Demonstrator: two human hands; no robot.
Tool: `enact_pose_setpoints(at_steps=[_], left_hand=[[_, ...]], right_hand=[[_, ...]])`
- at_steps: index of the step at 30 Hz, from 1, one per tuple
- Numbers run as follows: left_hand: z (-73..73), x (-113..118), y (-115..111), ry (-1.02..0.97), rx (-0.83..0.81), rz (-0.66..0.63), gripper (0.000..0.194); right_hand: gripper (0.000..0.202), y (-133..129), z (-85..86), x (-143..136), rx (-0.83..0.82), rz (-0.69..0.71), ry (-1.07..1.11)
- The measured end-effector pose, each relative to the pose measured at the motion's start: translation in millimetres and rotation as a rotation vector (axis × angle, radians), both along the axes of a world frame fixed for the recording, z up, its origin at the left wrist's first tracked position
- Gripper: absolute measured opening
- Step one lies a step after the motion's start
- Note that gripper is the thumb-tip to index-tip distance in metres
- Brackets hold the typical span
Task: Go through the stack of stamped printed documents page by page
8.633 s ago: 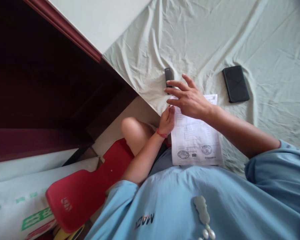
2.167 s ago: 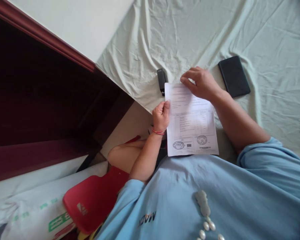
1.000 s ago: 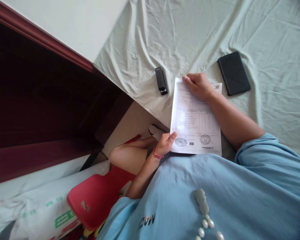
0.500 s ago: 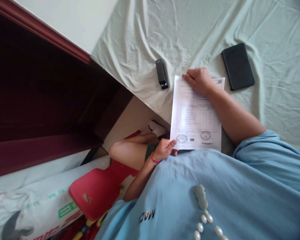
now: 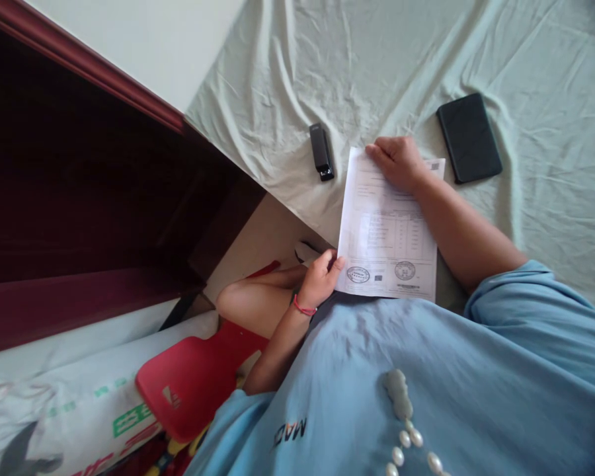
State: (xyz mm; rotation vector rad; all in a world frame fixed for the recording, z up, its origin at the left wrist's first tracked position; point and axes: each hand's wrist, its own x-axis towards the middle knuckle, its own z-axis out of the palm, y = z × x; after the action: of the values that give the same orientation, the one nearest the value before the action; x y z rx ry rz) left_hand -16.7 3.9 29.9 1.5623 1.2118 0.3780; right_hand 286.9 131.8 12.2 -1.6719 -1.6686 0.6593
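Observation:
A printed paper [image 5: 381, 231] with two oval stamps near its lower edge lies partly over the cloth and reaches to the blue shirt. My right hand [image 5: 399, 162] grips its top edge with curled fingers. At the paper's lower left edge, my left hand [image 5: 321, 277], with a red string on the wrist, pinches it between thumb and fingers. A black stapler [image 5: 321, 152] rests on the cloth to the left of the paper. To the right of my right hand is a black, tablet-like case [image 5: 470, 137].
The pale green cloth [image 5: 377, 66] is wrinkled. Dark red furniture [image 5: 79, 172] fills the left side. Below it are a red chair [image 5: 193, 383] and a white printed sack [image 5: 79, 396]. A pearl necklace with a pendant [image 5: 399, 395] hangs in front of the shirt.
My left hand has shifted up along the paper's left edge, from its bottom corner. My right hand keeps its hold, and the paper has barely moved.

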Motion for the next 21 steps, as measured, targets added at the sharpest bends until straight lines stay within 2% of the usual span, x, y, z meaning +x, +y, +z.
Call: enact_pose_setpoints(at_steps=[6,12,15,21], left_hand=[[4.5,32,28,-0.06,0.0,0.098,0.057],[-0.9,55,39,-0.193,-0.195,0.153,0.069],[-6.2,55,34,-0.179,-0.324,0.176,0.074],[-20.3,33,16,-0.216,-0.329,0.302,0.076]], right_hand=[[0.053,-1,2.4,-1,0.029,0.032,0.023],[0.057,-4,2.5,-8,0.027,0.054,0.048],[0.058,-5,6.0,-15,0.008,0.11,0.036],[0.046,-8,24.1,-7,-0.053,0.177,-0.132]])
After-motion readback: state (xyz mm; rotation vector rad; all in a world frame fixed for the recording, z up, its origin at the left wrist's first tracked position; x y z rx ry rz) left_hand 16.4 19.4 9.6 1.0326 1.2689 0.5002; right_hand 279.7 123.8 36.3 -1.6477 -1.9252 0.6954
